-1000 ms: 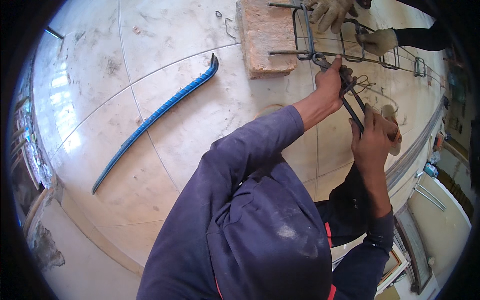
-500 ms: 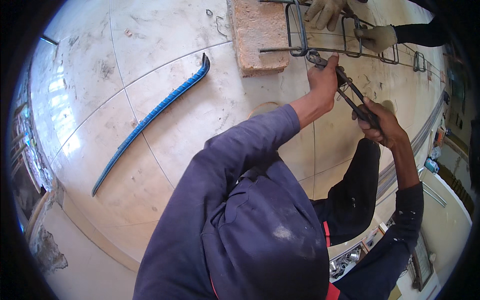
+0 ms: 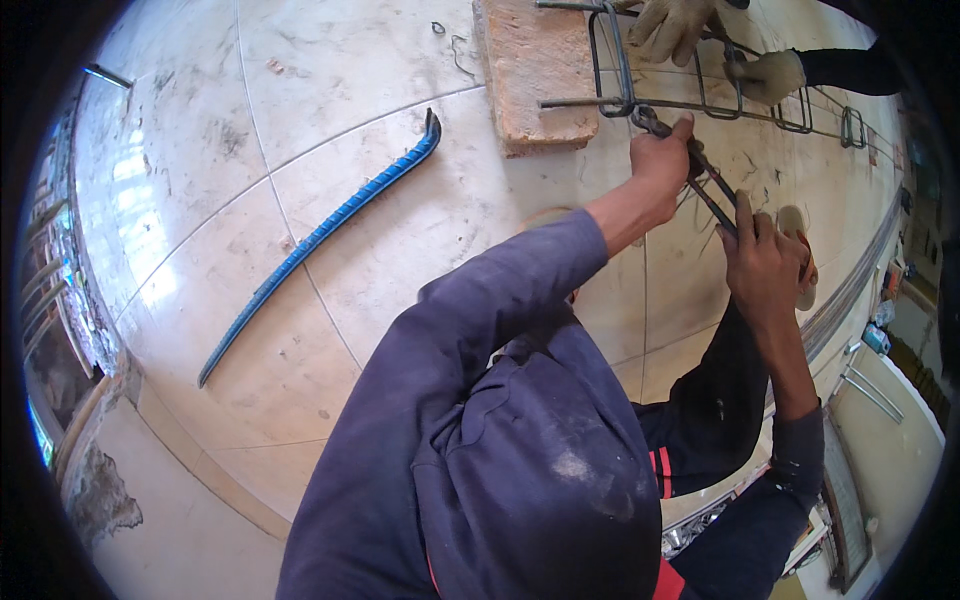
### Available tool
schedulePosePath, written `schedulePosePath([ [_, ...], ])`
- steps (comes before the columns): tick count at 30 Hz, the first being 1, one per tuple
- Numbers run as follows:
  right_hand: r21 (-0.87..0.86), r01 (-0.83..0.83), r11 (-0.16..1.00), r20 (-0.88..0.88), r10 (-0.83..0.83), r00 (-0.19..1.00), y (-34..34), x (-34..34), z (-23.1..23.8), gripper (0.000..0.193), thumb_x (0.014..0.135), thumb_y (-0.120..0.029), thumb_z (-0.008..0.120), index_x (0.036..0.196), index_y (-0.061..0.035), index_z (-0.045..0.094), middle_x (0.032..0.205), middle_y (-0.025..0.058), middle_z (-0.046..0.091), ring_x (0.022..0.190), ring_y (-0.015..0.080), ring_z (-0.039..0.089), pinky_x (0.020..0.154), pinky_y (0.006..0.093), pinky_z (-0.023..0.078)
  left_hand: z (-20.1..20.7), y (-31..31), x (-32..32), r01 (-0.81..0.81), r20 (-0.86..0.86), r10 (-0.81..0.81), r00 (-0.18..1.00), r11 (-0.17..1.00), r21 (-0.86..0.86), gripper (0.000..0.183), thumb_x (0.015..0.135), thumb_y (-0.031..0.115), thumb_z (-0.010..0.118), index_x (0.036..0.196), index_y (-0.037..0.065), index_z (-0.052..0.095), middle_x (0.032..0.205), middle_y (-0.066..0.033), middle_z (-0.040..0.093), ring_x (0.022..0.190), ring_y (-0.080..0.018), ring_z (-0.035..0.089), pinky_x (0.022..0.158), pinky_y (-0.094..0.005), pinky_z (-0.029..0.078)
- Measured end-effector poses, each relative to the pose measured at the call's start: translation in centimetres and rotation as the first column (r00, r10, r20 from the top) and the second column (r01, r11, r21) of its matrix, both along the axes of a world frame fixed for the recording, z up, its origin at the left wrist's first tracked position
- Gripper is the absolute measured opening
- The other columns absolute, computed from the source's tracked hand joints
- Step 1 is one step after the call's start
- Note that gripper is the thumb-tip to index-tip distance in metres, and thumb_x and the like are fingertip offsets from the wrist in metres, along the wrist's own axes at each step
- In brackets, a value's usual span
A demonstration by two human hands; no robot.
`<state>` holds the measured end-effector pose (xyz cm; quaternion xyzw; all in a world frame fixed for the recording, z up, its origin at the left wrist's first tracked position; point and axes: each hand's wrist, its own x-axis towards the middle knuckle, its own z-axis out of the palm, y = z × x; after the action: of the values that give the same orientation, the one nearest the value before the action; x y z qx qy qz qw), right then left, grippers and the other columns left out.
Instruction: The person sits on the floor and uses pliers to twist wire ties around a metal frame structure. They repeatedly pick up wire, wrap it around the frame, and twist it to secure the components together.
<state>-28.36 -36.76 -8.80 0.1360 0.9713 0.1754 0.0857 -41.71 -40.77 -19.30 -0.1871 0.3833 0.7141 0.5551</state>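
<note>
My left hand [image 3: 662, 165] is closed round the upper part of a pair of dark pincers [image 3: 652, 121], just behind their jaws. The jaws meet the corner of a square steel stirrup [image 3: 627, 75] where it crosses a long rebar [image 3: 575, 102]. Lower on the tool, my right hand [image 3: 762, 255] is closed about the handle ends, its fingers partly stretched along them. Any wire between the jaws is too small to make out. Another person's gloved hands [image 3: 672, 28] rest at the rebar cage, one beside the far bar and one by a stirrup farther right.
A reddish brick [image 3: 538, 85] lies under the rebar ends. On the tiled floor [image 3: 400, 240] to the left is a blue pry bar [image 3: 325, 228] with a hooked end. More stirrups [image 3: 852, 128] hang along the cage to the right. A sandalled foot [image 3: 795, 245] shows beyond my right hand.
My right hand has turned on the handles and its fingers have straightened somewhat. My left hand keeps its hold near the jaws. The whole view has shifted slightly.
</note>
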Motion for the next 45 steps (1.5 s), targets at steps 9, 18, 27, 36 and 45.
schedulePosePath([
  [9,-0.591,0.473,-0.654,0.804,-0.427,0.414,5.0,0.1,0.2,0.049,0.095,-0.049,0.044,0.105,-0.0034,0.058,0.058,0.0017,0.046,0.035,0.0041,0.029,0.032,0.019,0.021,-1.7,-0.3,-1.1,-0.003,0.213,-0.094,0.973,0.909,0.417,0.039,0.091,0.038,0.059,0.1,0.0,0.056,0.086,-0.0093,0.065,0.088,-0.0207,0.063,0.081,-0.0318,0.052],
  [18,-0.476,0.211,0.854,-0.149,-0.314,0.938,-1.0,-0.3,0.0,0.036,0.09,-0.03,0.057,0.112,-0.0023,0.055,0.079,0.0132,0.056,0.063,0.0251,0.058,0.058,0.033,0.049,-1.3,1.2,0.0,-0.256,0.458,0.147,0.877,0.949,0.187,0.025,0.096,0.026,0.049,0.08,0.008,0.043,0.064,-0.004,0.044,0.056,-0.0196,0.047,0.068,-0.0376,0.052],
  [27,-0.823,0.567,-0.039,0.44,-0.676,0.592,4.3,-0.2,0.3,0.031,0.093,-0.031,0.051,0.103,-0.0023,0.058,0.067,0.0081,0.055,0.047,0.0194,0.051,0.042,0.0284,0.04,-1.4,0.6,-0.1,-0.095,0.243,0.083,0.966,0.995,0.04,0.02,0.093,0.027,0.054,0.09,0.008,0.049,0.074,-0.0037,0.051,0.064,-0.016,0.049,0.068,-0.0307,0.047],
  [36,-0.757,0.546,0.358,0.203,-0.666,0.718,-0.8,-0.8,-0.3,0.039,0.089,-0.034,0.06,0.114,-0.0041,0.058,0.069,0.006,0.059,0.059,0.0192,0.058,0.058,0.0321,0.043,-1.2,0.1,1.2,-0.249,0.165,0.23,0.959,0.963,0.107,0.017,0.097,0.019,0.049,0.093,0.003,0.05,0.084,-0.0065,0.055,0.078,-0.0181,0.055,0.078,-0.0326,0.048],
  [45,0.011,0.089,0.996,-0.013,-0.089,0.996,-1.5,0.8,-2.0,0.041,0.088,-0.019,0.058,0.126,-0.0033,0.052,0.099,0.0165,0.056,0.098,0.0325,0.053,0.089,0.045,0.038,-1.4,-0.1,0.6,-0.018,-0.119,0.007,0.993,0.996,-0.089,0.032,0.093,0.031,0.054,0.098,0.0,0.056,0.091,-0.0097,0.06,0.083,-0.0185,0.057,0.075,-0.0312,0.045],
])
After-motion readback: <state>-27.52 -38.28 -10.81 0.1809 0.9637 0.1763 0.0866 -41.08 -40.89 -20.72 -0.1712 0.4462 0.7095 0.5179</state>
